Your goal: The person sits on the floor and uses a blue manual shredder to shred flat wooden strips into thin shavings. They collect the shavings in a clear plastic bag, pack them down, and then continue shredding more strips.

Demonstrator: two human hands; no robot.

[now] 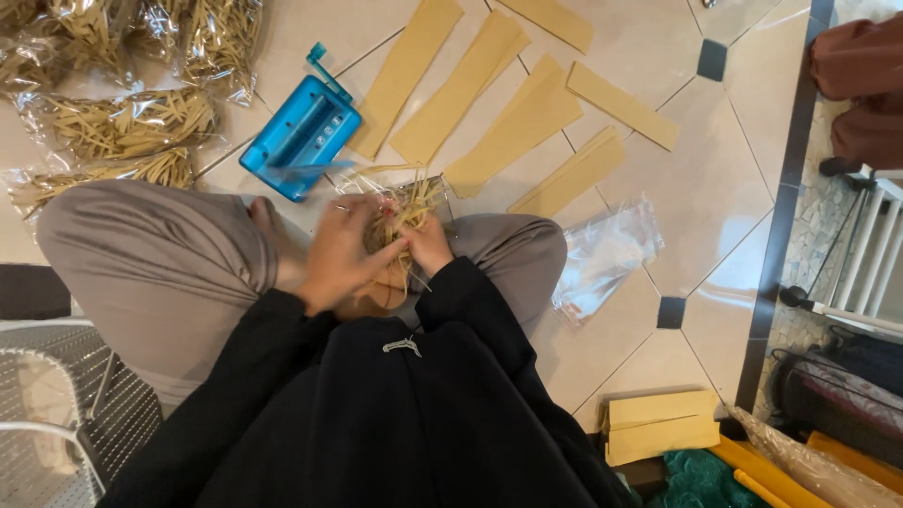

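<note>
Tan paper shreds (406, 218) sit bunched between both hands over the person's lap, just in front of the crossed legs. Left hand (340, 252) curls over the bunch from the near side, fingers closed around the strands. Right hand (428, 246) pinches the same bunch from the other side, its fingers together on the shreds. Loose strands stick up and hang down around the 2 hands, and a clear bag (414, 193) seems to lie under the bunch, though its edge is hard to make out.

Just beyond the hands, on the tiled floor (724, 179), stands a blue hand-crank shredder (301, 136), tilted, its handle pointing away. Beside it lie about 6 flat tan paper strips (513, 132), fanned out and partly overlapping. An empty clear bag (607, 254) lies beside the right knee. To the left, filled clear bags of shreds (118, 122) are heaped together. Near the right hip, a stack of tan sheets (661, 425) lies next to green cloth (701, 480) and yellow rolls (752, 470).
</note>
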